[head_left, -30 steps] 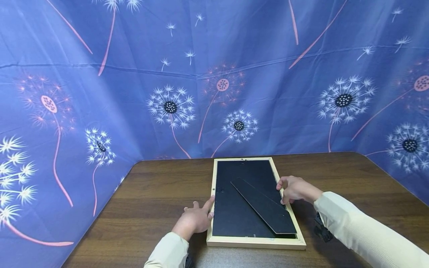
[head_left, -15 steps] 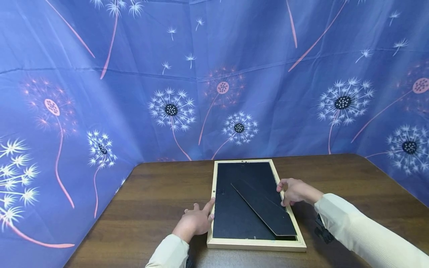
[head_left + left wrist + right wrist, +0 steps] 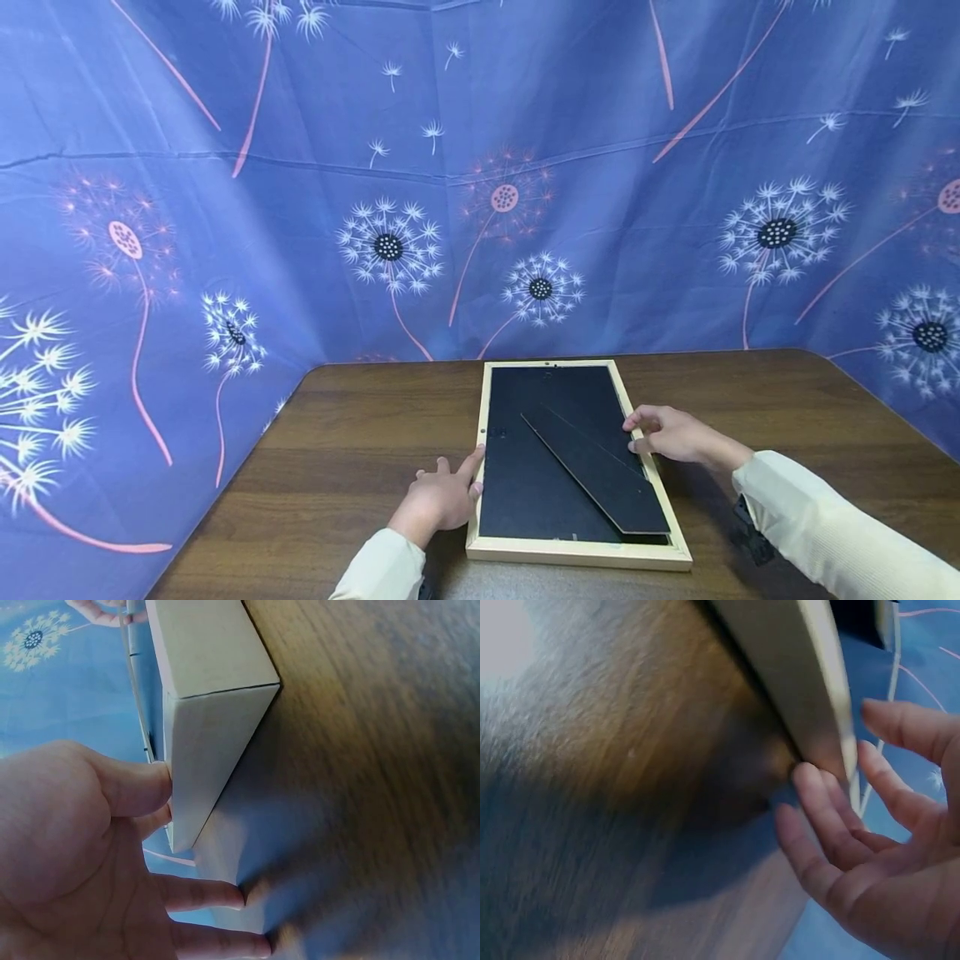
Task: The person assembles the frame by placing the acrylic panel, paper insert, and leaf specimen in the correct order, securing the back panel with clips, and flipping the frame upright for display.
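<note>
A photo frame with a pale wood border lies face down on the table, its black backing board up. The slanted black easel stand sits across the backing, its lower end slightly raised. My left hand rests at the frame's left side, thumb and index finger on the border. In the left wrist view, other fingers of that hand reach straight to the tabletop. At the right border, my right hand has loosely bent fingers touching the outer side; in the right wrist view, its thumb stands off the frame.
The brown wooden table has its back edge just beyond the frame. A blue cloth with dandelion prints hangs behind and to the left.
My right hand has loosened and its wrist has shifted a little outward to the right. My left hand and the frame look still; the head view has shifted slightly.
</note>
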Motion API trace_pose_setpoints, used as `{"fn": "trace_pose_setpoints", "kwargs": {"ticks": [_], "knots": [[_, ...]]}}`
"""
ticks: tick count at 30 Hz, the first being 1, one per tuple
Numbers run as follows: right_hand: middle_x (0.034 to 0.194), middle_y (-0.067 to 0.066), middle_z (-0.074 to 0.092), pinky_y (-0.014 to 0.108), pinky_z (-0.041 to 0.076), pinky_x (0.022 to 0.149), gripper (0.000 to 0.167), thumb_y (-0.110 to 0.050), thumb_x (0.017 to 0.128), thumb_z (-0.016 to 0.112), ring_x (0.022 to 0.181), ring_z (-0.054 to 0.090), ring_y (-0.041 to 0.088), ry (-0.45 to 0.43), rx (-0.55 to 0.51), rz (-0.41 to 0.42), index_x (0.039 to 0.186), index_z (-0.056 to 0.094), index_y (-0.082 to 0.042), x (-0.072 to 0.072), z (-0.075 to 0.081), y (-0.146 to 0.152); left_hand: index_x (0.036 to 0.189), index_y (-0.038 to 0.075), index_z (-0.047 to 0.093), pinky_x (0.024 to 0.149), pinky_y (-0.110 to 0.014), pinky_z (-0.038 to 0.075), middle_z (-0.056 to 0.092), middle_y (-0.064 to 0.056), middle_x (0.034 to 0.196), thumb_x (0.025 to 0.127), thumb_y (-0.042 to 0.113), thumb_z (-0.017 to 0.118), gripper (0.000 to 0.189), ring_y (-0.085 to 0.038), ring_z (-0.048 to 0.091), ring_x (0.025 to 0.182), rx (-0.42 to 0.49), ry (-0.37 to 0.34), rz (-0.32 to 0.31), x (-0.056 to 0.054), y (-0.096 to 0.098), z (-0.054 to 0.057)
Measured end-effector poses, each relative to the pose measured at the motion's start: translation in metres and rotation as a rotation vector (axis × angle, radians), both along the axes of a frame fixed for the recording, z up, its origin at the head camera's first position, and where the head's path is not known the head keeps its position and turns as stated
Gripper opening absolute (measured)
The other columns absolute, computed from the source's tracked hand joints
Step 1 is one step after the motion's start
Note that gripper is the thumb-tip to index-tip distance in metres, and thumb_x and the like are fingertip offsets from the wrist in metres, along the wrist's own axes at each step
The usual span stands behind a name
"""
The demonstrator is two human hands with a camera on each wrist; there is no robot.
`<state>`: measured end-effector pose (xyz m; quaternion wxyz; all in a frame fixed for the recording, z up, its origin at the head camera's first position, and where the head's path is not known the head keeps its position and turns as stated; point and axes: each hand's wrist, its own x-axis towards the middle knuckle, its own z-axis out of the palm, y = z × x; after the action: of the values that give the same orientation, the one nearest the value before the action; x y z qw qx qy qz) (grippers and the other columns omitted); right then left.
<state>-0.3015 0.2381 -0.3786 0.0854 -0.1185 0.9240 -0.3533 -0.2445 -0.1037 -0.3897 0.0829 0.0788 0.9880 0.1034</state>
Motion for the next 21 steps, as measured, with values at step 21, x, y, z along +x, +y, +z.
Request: {"fn": "trace_pose_setpoints", "kwargs": {"ticks": [21], "knots": [[0.141,0.044,0.042,0.063,0.045,0.099,0.086,-0.028,0.095,0.074,0.129,0.044,0.057,0.034,0.126,-0.079,0.151,0.027,0.016,-0.026,-0.01,-0.01,0.152,0.017,0.042,0.104,-0.071,0.038,0.043,-0.041,0.142,0.105,0.027,0.053,0.05,-0.069,0.043,0.125,0.05,-0.059,-0.048,-0.005,-0.003,0.002]]}}
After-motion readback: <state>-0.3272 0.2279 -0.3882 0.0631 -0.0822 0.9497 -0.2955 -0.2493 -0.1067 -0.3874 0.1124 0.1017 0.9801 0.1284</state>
